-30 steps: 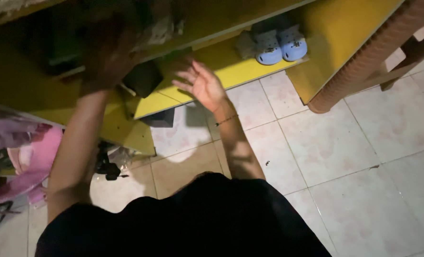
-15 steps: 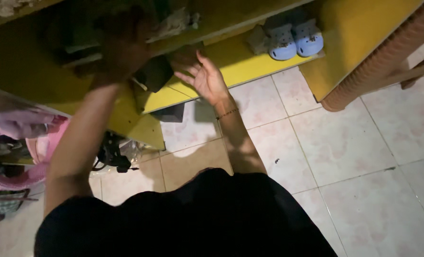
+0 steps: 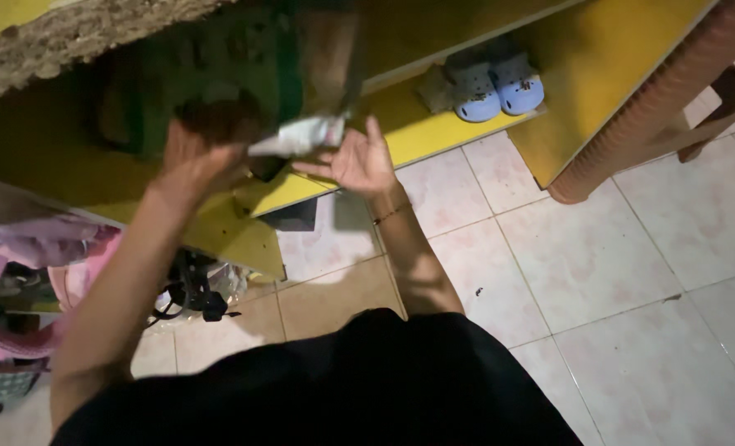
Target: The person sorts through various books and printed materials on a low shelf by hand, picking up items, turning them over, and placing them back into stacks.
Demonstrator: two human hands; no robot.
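A: Crumpled pale packet (image 3: 297, 135) sits between both hands at the yellow shelf (image 3: 421, 132), under its upper board. The left hand (image 3: 198, 157) curls over its dark end; how firmly, I cannot tell.

B: And the right hand (image 3: 353, 161)?

A: Spread open, palm up beside it. Looks like mid-retrieval; next probably needs a firm grip.

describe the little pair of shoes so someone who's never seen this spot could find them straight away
Start at the yellow shelf unit that runs across the top of the head view, and follow its lower board to the right, past the right hand. The small pair of shoes sits there side by side, near the brown ribbed chair leg. They are the only pale blue, perforated things on the yellow board.
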